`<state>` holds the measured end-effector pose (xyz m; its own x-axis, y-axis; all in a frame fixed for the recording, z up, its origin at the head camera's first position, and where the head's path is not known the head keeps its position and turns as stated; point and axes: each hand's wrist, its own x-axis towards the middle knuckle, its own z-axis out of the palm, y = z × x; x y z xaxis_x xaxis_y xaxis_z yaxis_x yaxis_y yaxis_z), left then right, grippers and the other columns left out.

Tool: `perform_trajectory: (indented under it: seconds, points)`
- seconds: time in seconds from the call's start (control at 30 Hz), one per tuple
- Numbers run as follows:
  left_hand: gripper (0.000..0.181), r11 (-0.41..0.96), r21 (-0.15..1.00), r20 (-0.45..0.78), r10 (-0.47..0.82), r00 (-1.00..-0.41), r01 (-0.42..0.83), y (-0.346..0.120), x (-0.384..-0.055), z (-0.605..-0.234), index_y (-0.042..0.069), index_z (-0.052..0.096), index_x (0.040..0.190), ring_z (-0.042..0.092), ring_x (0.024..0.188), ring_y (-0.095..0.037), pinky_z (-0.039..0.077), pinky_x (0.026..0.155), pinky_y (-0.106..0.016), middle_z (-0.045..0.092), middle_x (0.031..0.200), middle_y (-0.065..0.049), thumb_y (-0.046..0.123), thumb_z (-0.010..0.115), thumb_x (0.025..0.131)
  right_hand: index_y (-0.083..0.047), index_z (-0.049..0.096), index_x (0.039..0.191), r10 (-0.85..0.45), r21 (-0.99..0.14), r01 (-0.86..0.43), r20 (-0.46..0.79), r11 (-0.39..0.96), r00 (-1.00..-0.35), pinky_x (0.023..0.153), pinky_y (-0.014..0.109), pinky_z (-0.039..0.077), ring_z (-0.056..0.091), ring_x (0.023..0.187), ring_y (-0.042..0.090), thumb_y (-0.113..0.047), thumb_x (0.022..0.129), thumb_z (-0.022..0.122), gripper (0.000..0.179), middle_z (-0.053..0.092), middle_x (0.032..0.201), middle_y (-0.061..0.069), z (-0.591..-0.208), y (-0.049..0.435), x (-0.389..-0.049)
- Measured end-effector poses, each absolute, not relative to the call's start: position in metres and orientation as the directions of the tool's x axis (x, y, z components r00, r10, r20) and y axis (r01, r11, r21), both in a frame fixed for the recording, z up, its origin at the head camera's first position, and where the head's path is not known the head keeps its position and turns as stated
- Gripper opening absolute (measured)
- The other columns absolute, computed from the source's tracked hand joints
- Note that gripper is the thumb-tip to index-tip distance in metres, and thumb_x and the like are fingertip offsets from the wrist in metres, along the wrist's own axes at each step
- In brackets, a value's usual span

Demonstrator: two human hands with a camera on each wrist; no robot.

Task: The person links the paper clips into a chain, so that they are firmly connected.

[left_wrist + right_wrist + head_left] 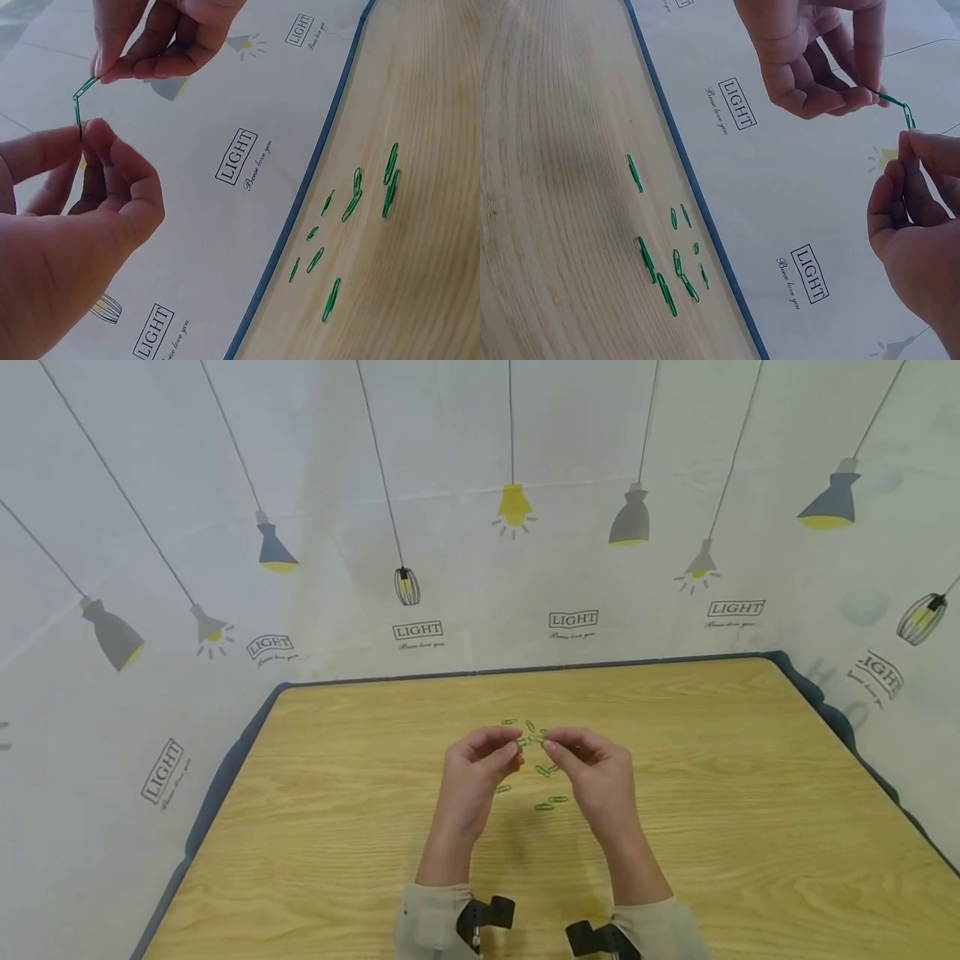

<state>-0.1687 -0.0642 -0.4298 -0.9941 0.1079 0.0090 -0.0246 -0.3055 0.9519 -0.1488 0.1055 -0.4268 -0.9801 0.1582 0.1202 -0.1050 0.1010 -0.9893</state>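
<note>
Above the wooden table, my left hand (pixel 471 777) pinches one green paper clip (pixel 78 114) between thumb and forefinger. A second green paper clip (pixel 86 88) is pinched by the thumb and fingertips of my right hand (pixel 603 781). The two clips meet end to end at an angle and look hooked together, as the right wrist view also shows. Fingertips cover the outer end of each clip. Below the hands lie several loose green paper clips (pixel 543 807); two others (pixel 352 205) touch or overlap, and I cannot tell whether they are linked.
The wooden table (pixel 337 827) has a dark blue edge (pixel 472 673) along its back and sides. Behind it hangs a pale sheet (pixel 465 552) printed with lamps and the word LIGHT. Each sleeved wrist carries a black camera mount (pixel 483 917).
</note>
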Motion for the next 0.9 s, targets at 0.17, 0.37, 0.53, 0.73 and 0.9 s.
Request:
perform_trajectory:
  seconds: [0.17,0.37,0.53,0.73,0.9]
  points:
    - [0.022,-0.257,0.966,0.02,0.205,-0.978,-0.034,-0.064,-0.168,-0.433,-0.006,0.071,0.121,0.068,0.096,-0.016,0.061,0.094,-0.041,0.069,0.11,-0.004,0.007,0.061,0.107,-0.005,0.08,0.111,0.148,-0.988,-0.114,0.129,0.101,-0.981,0.087,0.021,0.059,0.072,0.101,0.013,-0.014,0.1,0.076,0.015,0.077,0.111,0.011,-0.424,0.106,-0.148]
    - [0.032,-0.135,0.99,0.074,0.222,-0.972,0.045,-0.059,-0.167,-0.436,0.001,0.07,0.127,0.068,0.119,-0.022,0.06,0.102,-0.042,0.07,0.129,-0.011,0.027,0.065,0.108,-0.004,0.081,0.111,0.135,-0.989,-0.121,0.131,0.08,-0.982,0.088,0.022,0.06,0.073,0.101,0.011,-0.013,0.099,0.077,0.015,0.079,0.112,0.009,-0.425,0.106,-0.147]
    - [0.026,-0.047,0.988,0.152,0.191,-0.97,0.146,-0.055,-0.164,-0.433,0.009,0.074,0.125,0.066,0.126,-0.022,0.058,0.106,-0.044,0.072,0.131,-0.01,0.023,0.074,0.103,-0.004,0.081,0.111,0.124,-0.988,-0.126,0.137,0.093,-0.983,0.089,0.022,0.061,0.073,0.102,0.008,-0.01,0.099,0.077,0.014,0.079,0.115,0.012,-0.425,0.104,-0.147]
    - [0.019,0.034,0.985,0.16,0.145,-0.976,0.166,-0.057,-0.165,-0.436,0.007,0.078,0.115,0.07,0.119,-0.023,0.057,0.108,-0.048,0.076,0.12,-0.012,0.021,0.071,0.104,-0.006,0.08,0.113,0.128,-0.98,-0.123,0.144,0.155,-0.981,0.087,0.02,0.059,0.071,0.101,0.01,-0.013,0.1,0.076,0.015,0.078,0.118,0.012,-0.428,0.104,-0.148]
    - [0.023,0.063,0.989,0.125,0.137,-0.983,0.134,-0.059,-0.166,-0.44,0.005,0.077,0.116,0.071,0.117,-0.024,0.058,0.107,-0.047,0.076,0.121,-0.016,0.025,0.07,0.105,-0.006,0.079,0.113,0.132,-0.975,-0.117,0.144,0.191,-0.981,0.087,0.019,0.057,0.07,0.104,0.016,-0.011,0.101,0.074,0.014,0.077,0.119,0.012,-0.429,0.105,-0.149]
